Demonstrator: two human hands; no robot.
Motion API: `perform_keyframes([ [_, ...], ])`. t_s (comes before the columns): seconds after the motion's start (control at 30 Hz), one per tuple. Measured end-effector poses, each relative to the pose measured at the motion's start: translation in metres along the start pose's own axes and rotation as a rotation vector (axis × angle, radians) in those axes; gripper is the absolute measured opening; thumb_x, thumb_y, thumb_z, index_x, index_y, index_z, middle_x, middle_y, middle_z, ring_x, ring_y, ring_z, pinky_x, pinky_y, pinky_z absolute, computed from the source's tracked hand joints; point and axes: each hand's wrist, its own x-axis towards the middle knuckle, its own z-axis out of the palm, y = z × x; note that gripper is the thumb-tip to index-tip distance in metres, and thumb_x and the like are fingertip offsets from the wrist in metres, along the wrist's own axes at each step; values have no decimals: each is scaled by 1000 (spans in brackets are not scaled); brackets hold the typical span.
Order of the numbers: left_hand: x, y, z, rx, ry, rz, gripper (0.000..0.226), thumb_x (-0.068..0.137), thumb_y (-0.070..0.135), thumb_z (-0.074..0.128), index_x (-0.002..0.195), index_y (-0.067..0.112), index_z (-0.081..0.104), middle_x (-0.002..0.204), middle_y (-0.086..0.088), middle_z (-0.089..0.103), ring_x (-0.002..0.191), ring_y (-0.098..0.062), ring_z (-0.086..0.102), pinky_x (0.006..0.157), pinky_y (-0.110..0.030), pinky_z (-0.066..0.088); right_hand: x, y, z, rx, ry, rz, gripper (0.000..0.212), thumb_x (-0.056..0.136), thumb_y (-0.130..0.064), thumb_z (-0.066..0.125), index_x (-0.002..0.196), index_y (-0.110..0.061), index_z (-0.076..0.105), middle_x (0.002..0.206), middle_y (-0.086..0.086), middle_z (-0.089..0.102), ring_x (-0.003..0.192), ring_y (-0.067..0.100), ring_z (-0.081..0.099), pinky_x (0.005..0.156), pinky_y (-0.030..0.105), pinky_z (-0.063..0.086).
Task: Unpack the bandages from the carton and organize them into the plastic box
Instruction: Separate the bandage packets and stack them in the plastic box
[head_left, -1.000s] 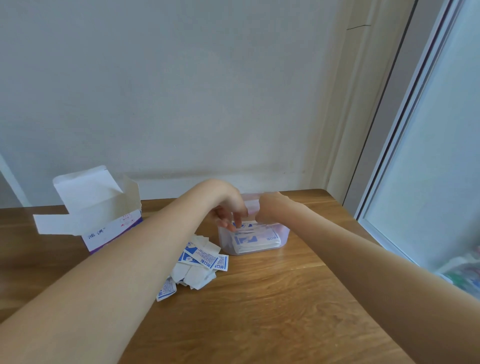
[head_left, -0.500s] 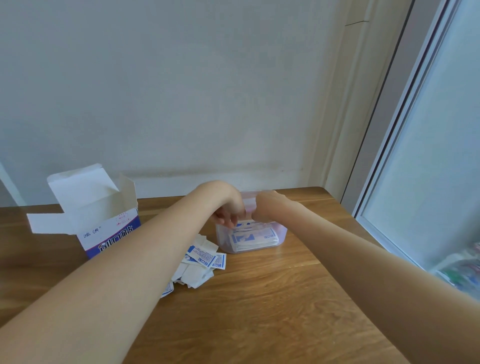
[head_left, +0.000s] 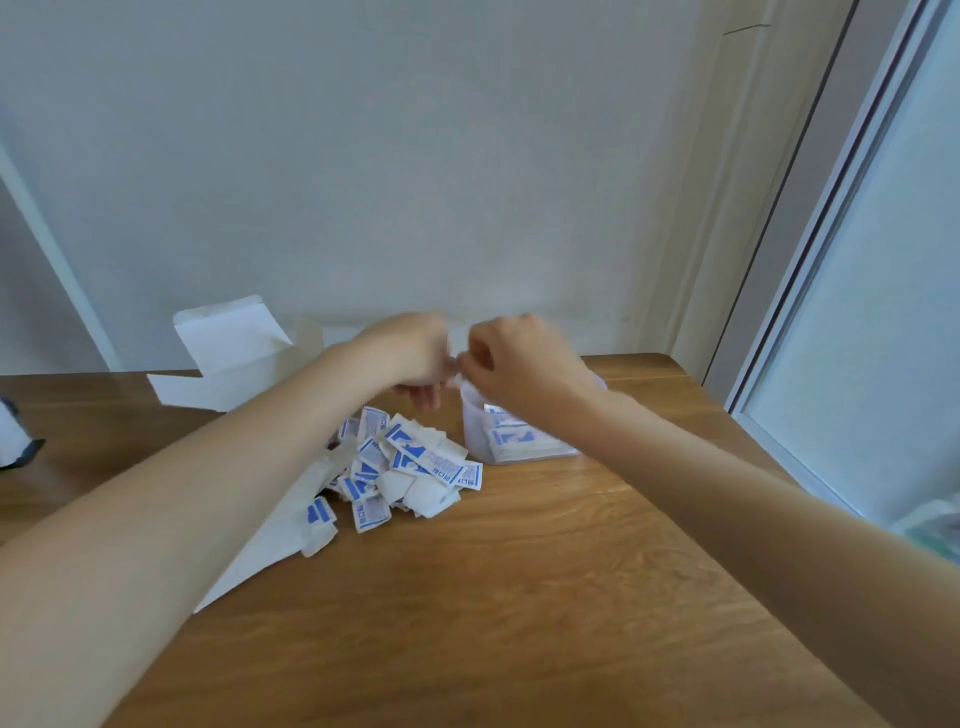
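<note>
Spanning the lower frame, a wooden table, butting against a pale wall at the back, with a glazed door frame running down the right. Standing at back left on the table, the white carton, flaps hanging open, partly hiding behind the left forearm. Lying under that forearm, a white sheet reaching toward the near edge. Sprawling between carton and box, a loose heap of blue-and-white bandages, overlapping one another. Sitting just right of the heap, the clear plastic box, holding a flat stack of bandages inside, its far side hiding behind the right wrist. Hovering together above the box's left rim, the left hand and right hand, fingers curling inward and meeting, seeming to be pinching something small and white between them; too blurred for telling what, or how firmly. Peeking in at the far left edge, a dark-and-white object, unidentifiable.
</note>
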Motion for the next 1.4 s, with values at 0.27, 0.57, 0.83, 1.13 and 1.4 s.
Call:
perform_keyframes([
  [0.27,-55,-56,35,109,-17,-75,33,83,37,63,102,10,61,95,-3,59,79,-20,60,63,-24,43,-35,-32,82,-82,-308,-23,28,94,-19,45,120,-7,48,119,14,57,108,31,57,69,31,35],
  [0.57,-61,-85,68,41,126,-108,20,79,25,70,92,18,56,116,-6,41,86,-21,51,81,-38,48,-39,-21,90,265,-289,205,9,88,-11,54,97,-12,52,105,11,61,96,29,60,75,37,51],
  [0.83,-59,-83,65,-178,300,-188,23,90,34,56,99,14,48,102,-4,59,95,-21,59,76,-33,46,-43,-4,58,64,-291,90,20,89,-8,51,108,-10,58,104,8,64,89,25,59,70,33,48],
  [1.13,-46,-69,73,-351,287,-220,46,83,21,68,123,13,48,114,-5,59,102,-21,58,82,-33,48,-58,1,60,-221,-357,-116,23,95,-24,48,112,-13,59,107,9,63,95,27,61,67,28,42],
  [1.4,-60,-76,38,-199,502,-115,10,87,19,62,91,12,68,90,-4,67,87,-22,61,70,-32,46,-56,-4,59,-95,-359,-208,27,96,-26,47,118,-22,62,113,3,59,104,23,58,82,33,47],
])
